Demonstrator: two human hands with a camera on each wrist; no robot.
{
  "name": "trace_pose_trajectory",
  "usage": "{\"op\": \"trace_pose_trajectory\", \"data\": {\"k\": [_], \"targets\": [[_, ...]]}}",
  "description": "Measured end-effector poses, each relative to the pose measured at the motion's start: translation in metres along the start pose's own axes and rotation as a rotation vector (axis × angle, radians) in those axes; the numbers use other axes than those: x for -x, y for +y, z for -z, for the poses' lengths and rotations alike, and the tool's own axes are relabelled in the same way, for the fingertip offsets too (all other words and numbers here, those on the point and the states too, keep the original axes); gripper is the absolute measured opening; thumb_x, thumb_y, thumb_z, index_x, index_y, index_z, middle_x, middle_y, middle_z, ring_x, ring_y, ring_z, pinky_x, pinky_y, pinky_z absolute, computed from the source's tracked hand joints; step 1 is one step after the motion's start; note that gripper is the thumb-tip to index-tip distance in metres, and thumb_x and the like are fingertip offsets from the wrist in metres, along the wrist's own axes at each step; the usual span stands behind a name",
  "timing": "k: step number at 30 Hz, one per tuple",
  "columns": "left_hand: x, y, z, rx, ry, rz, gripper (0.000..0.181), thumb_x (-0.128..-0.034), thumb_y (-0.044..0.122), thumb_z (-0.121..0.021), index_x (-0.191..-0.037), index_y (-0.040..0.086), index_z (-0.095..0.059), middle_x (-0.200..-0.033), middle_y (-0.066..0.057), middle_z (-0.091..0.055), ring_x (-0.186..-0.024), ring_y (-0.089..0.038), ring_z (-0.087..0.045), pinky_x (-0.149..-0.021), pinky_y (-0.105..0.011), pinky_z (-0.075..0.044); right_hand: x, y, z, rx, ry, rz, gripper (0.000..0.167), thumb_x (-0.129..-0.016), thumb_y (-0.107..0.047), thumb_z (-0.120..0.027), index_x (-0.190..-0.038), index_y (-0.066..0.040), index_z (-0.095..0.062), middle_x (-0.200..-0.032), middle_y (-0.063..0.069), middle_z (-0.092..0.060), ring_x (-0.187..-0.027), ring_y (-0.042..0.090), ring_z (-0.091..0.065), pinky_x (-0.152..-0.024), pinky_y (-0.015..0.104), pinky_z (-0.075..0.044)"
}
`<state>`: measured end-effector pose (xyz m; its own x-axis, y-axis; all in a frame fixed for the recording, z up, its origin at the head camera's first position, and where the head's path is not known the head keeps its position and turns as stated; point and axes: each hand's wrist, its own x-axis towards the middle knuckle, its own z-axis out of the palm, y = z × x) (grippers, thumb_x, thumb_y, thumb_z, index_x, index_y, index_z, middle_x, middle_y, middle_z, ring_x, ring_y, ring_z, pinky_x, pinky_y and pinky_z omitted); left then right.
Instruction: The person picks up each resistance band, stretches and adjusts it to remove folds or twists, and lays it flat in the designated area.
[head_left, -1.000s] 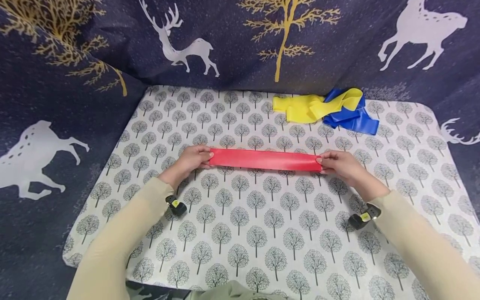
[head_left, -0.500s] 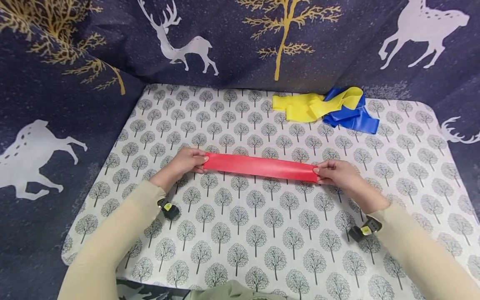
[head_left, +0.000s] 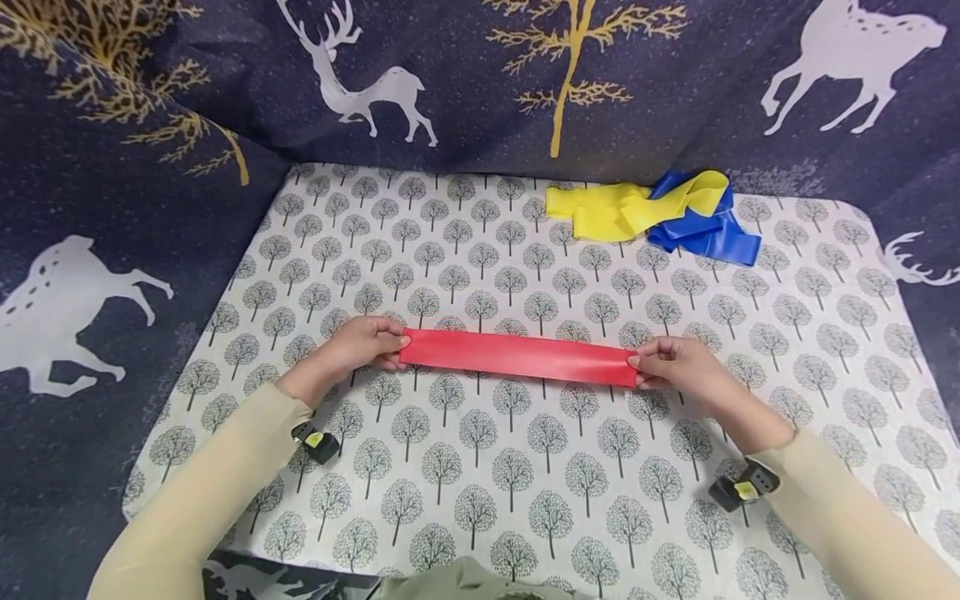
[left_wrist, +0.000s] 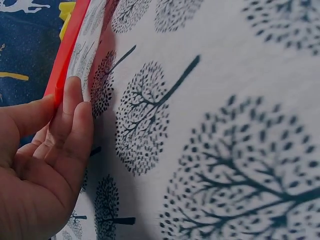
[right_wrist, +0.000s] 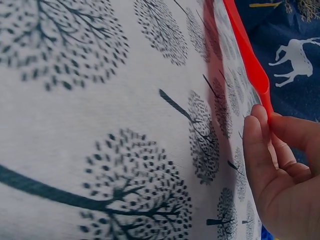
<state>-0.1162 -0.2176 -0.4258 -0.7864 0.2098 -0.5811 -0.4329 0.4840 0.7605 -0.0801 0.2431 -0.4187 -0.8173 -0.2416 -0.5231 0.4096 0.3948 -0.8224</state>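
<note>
A flat red resistance band (head_left: pixel 517 356) stretches straight between the two hands, a little above the tree-print cloth. At its left end, my left hand (head_left: pixel 362 343) pinches it between thumb and fingers. My right hand (head_left: pixel 678 367) pinches the other end the same way, slightly nearer the front. The left wrist view shows the left thumb and fingers (left_wrist: pixel 75 107) on the edge of the band (left_wrist: pixel 64 65). In the right wrist view the band (right_wrist: pixel 247 55) runs up and away from the pinching right hand (right_wrist: pixel 287 170), its shadow on the cloth.
A yellow band (head_left: pixel 611 212) lies partly over a blue band (head_left: pixel 705 233) at the back right of the tree-print tablecloth (head_left: pixel 450 500). Behind the table hangs a dark curtain (head_left: pixel 465 50) with deer and trees. Each wrist wears a small black camera (head_left: pixel 322 446).
Both hands have moved toward the front of the table with the red band. The left hand has also shifted left, and the band looks slightly longer. The yellow and blue bands have stayed put.
</note>
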Motion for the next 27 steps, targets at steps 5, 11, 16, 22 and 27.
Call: {"op": "trace_pose_trajectory", "data": {"k": [5,11,16,22,27], "targets": [[0.008,-0.005,-0.002,-0.022,-0.024,-0.007,0.030,-0.1013,0.007,-0.059,-0.125,-0.012,-0.059,-0.088,-0.010,-0.075,-0.070,-0.006,-0.072,-0.071,-0.018,-0.063,0.005,0.005,-0.004,-0.039,-0.029,-0.007,0.019,-0.100,-0.004,-0.060,-0.113,0.010,-0.063,-0.078,-0.009,-0.071,-0.072,0.002,-0.069,-0.074,0.018,-0.063],[0.014,-0.008,-0.003,-0.054,-0.069,-0.012,0.030,-0.0999,0.007,-0.061,-0.122,-0.014,-0.059,-0.081,-0.005,-0.075,-0.068,-0.005,-0.070,-0.068,-0.018,-0.062,0.008,0.009,-0.005,-0.038,-0.041,-0.036,0.013,-0.099,-0.003,-0.060,-0.108,0.006,-0.064,-0.076,-0.008,-0.071,-0.070,0.003,-0.068,-0.071,0.018,-0.062],[0.013,-0.014,-0.006,-0.068,-0.095,-0.019,0.027,-0.0995,0.007,-0.061,-0.118,-0.013,-0.060,-0.078,-0.002,-0.074,-0.067,-0.005,-0.069,-0.067,-0.018,-0.062,0.011,0.012,-0.006,0.025,-0.048,-0.032,0.021,-0.099,-0.004,-0.060,-0.111,0.012,-0.062,-0.076,-0.006,-0.072,-0.070,0.003,-0.068,-0.071,0.019,-0.063],[0.011,-0.017,-0.010,-0.067,-0.090,0.001,0.026,-0.0990,0.006,-0.061,-0.117,-0.012,-0.061,-0.078,-0.004,-0.074,-0.065,-0.006,-0.069,-0.065,-0.018,-0.062,0.012,0.015,-0.008,0.068,-0.052,-0.040,0.022,-0.098,-0.007,-0.062,-0.111,0.012,-0.062,-0.077,-0.005,-0.072,-0.069,0.004,-0.067,-0.067,0.020,-0.062],[0.013,-0.017,-0.013,-0.105,-0.085,-0.001,0.023,-0.0990,0.006,-0.062,-0.114,-0.011,-0.062,-0.077,-0.007,-0.073,-0.063,-0.006,-0.068,-0.062,-0.018,-0.061,0.011,0.017,-0.011,0.133,-0.065,0.002,0.021,-0.098,-0.005,-0.062,-0.108,0.014,-0.062,-0.076,-0.003,-0.071,-0.067,0.005,-0.066,-0.065,0.021,-0.062]]}}
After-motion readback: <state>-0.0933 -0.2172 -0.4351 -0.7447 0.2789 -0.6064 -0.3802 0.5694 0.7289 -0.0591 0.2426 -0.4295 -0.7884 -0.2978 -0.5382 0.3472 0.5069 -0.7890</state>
